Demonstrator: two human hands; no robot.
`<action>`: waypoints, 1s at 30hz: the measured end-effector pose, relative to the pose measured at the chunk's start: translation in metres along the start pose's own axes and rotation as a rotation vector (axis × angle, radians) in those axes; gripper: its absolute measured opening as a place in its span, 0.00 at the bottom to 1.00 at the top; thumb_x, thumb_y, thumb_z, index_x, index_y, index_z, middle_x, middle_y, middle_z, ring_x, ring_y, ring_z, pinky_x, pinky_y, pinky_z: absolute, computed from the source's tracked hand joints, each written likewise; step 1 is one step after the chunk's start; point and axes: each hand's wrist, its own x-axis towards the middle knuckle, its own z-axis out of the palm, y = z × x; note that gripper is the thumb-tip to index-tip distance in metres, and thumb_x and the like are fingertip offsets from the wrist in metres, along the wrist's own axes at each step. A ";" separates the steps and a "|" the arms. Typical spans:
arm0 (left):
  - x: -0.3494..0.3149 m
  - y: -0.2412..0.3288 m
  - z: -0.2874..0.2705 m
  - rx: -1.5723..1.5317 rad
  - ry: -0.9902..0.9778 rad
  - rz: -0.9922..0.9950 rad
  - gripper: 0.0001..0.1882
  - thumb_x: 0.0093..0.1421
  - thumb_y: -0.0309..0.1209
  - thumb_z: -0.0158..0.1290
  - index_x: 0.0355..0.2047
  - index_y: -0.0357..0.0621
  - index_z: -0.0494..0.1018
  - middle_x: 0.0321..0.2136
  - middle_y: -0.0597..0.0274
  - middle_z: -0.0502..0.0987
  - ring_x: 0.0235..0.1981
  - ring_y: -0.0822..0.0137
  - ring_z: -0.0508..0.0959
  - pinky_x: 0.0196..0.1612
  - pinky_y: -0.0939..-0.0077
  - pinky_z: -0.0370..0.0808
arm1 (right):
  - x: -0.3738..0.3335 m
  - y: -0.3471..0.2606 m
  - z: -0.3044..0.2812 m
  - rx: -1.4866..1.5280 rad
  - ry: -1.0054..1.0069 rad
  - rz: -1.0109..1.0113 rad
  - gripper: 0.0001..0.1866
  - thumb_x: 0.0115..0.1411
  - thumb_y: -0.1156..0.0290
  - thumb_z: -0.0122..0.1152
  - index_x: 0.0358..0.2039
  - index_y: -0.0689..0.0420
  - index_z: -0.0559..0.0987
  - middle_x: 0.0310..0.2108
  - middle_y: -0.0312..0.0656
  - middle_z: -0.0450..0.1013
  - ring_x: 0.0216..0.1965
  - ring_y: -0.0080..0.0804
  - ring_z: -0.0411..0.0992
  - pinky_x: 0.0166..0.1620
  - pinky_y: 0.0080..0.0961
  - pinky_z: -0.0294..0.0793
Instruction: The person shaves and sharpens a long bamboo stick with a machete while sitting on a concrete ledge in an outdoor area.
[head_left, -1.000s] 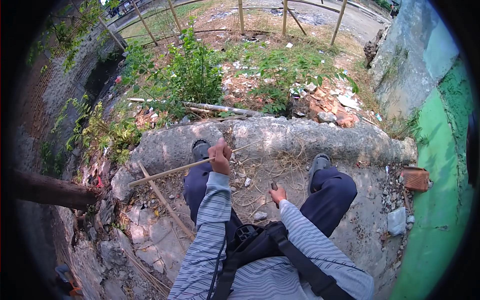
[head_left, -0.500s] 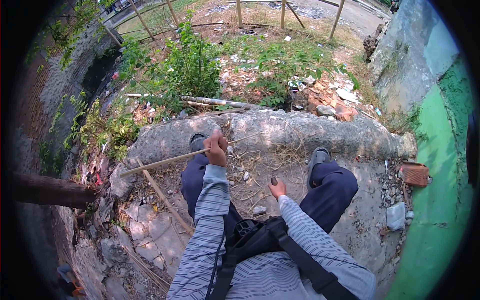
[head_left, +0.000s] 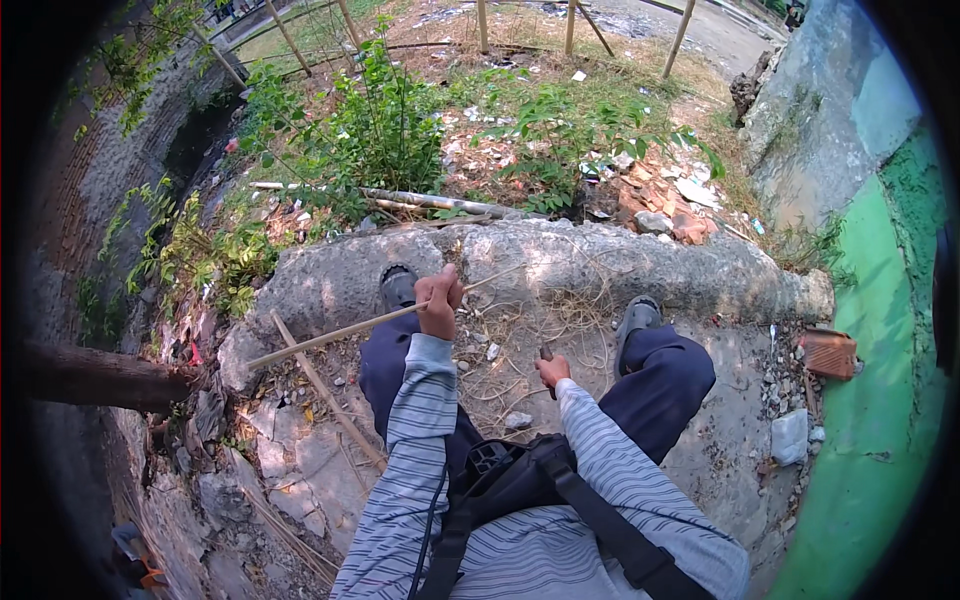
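L hand clamped on thin bamboo stick, which runs left and across the L knee, above the concrete slab. R hand fisted round small dark tool, prob knife, low btwn knees over dry straw.

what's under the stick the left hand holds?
Under the stick: left knee, left shoe, cracked concrete. The left hand covers its middle; the right hand grips a small dark tool.

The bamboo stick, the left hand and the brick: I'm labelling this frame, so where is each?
bamboo stick (head_left: pixel 330 334), head view, bare shaft left of the grip
left hand (head_left: pixel 440 298), head view, knuckles
brick (head_left: pixel 829 353), head view, top face
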 end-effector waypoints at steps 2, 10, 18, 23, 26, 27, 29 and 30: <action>0.011 -0.003 0.029 -0.063 -0.068 -0.017 0.26 0.68 0.33 0.44 0.12 0.52 0.51 0.10 0.76 0.47 0.10 0.80 0.46 0.15 0.75 0.42 | 0.031 0.030 -0.027 -0.150 0.336 -0.304 0.19 0.46 0.58 0.65 0.24 0.65 0.80 0.19 0.49 0.76 0.23 0.41 0.78 0.31 0.37 0.76; -0.002 -0.002 0.001 0.026 -0.024 0.002 0.28 0.68 0.33 0.45 0.10 0.52 0.50 0.09 0.76 0.47 0.10 0.80 0.45 0.16 0.74 0.42 | -0.018 -0.009 0.005 -0.182 0.251 -0.446 0.20 0.46 0.57 0.66 0.25 0.65 0.80 0.24 0.57 0.77 0.32 0.51 0.78 0.38 0.41 0.74; 0.002 0.003 0.010 -0.017 -0.014 0.004 0.27 0.68 0.33 0.44 0.11 0.52 0.50 0.10 0.77 0.46 0.10 0.80 0.45 0.16 0.74 0.42 | 0.033 -0.010 -0.010 0.011 0.028 0.019 0.16 0.46 0.63 0.64 0.21 0.66 0.78 0.19 0.45 0.75 0.17 0.33 0.73 0.23 0.35 0.71; 0.003 0.001 0.017 -0.021 0.014 -0.005 0.27 0.68 0.33 0.44 0.11 0.52 0.50 0.10 0.76 0.46 0.10 0.80 0.45 0.16 0.74 0.42 | 0.035 0.013 -0.002 -0.098 0.242 -0.420 0.11 0.49 0.66 0.64 0.20 0.61 0.75 0.14 0.37 0.70 0.13 0.27 0.69 0.18 0.27 0.67; 0.000 0.001 0.011 0.002 0.041 0.006 0.27 0.68 0.33 0.44 0.11 0.52 0.50 0.10 0.76 0.46 0.10 0.80 0.45 0.16 0.74 0.42 | 0.018 0.004 0.016 0.055 0.064 -0.345 0.11 0.50 0.67 0.63 0.20 0.61 0.75 0.14 0.38 0.70 0.13 0.27 0.69 0.18 0.27 0.67; -0.002 0.002 0.010 -0.011 0.048 0.005 0.27 0.69 0.34 0.44 0.11 0.52 0.49 0.10 0.76 0.46 0.10 0.80 0.45 0.16 0.74 0.42 | 0.015 -0.002 0.017 0.072 0.038 -0.276 0.10 0.50 0.68 0.62 0.20 0.61 0.75 0.14 0.38 0.70 0.13 0.26 0.69 0.18 0.28 0.68; -0.002 0.002 0.012 -0.015 0.054 -0.002 0.27 0.69 0.35 0.43 0.11 0.52 0.49 0.10 0.76 0.46 0.10 0.80 0.45 0.16 0.74 0.43 | 0.014 -0.011 0.011 0.042 0.038 -0.218 0.10 0.50 0.68 0.62 0.20 0.61 0.75 0.13 0.37 0.69 0.13 0.26 0.69 0.18 0.28 0.67; -0.001 0.001 0.016 -0.024 0.052 -0.009 0.28 0.70 0.35 0.43 0.11 0.52 0.49 0.10 0.75 0.46 0.10 0.80 0.45 0.16 0.75 0.43 | 0.018 -0.009 0.005 0.016 0.046 -0.162 0.10 0.51 0.68 0.62 0.20 0.60 0.74 0.13 0.37 0.69 0.13 0.26 0.69 0.18 0.28 0.67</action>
